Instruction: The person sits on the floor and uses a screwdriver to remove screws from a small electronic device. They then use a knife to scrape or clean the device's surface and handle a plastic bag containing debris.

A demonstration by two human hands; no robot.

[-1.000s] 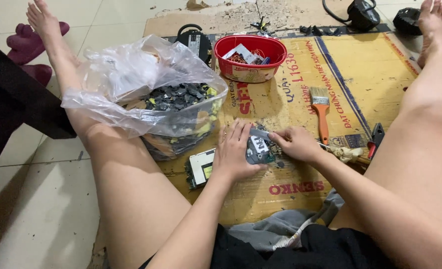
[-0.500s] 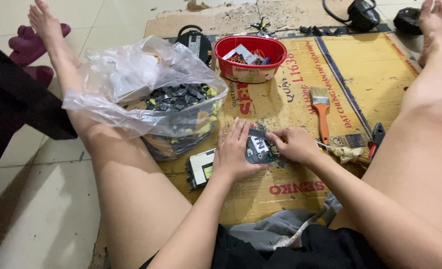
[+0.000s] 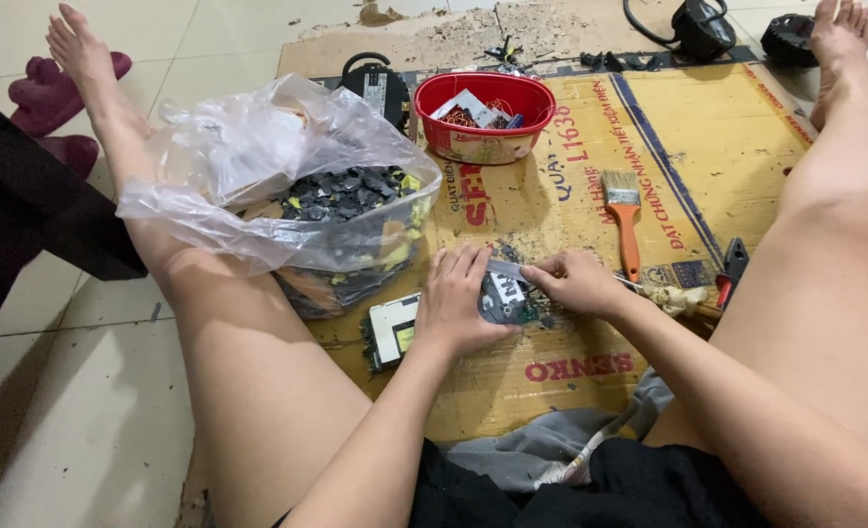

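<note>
A person sits on the floor (image 3: pixel 82 411), legs spread either side of a flattened cardboard sheet (image 3: pixel 727 147). The left hand (image 3: pixel 458 303) lies flat, fingers spread, pressing down a small dark circuit board (image 3: pixel 508 301) on the cardboard between the knees. The right hand (image 3: pixel 576 282) is closed in a tight grip on a thin metal blade (image 3: pixel 504 269), whose tip rests on the board's upper edge, just beside the left fingertips. Just left of the left hand lies a pale rectangular part (image 3: pixel 392 330), partly hidden by the wrist. Beyond it, against the left thigh, stands a clear plastic bag (image 3: pixel 258 166) filled with dark and yellow-green scraps. A red bowl (image 3: pixel 483 112) holding small parts sits further up the cardboard. An orange-handled brush (image 3: pixel 626 220) lies right of the hands, and red-handled pliers (image 3: pixel 729 272) rest near the right thigh. Debris is scattered at the sheet's far edge.
</note>
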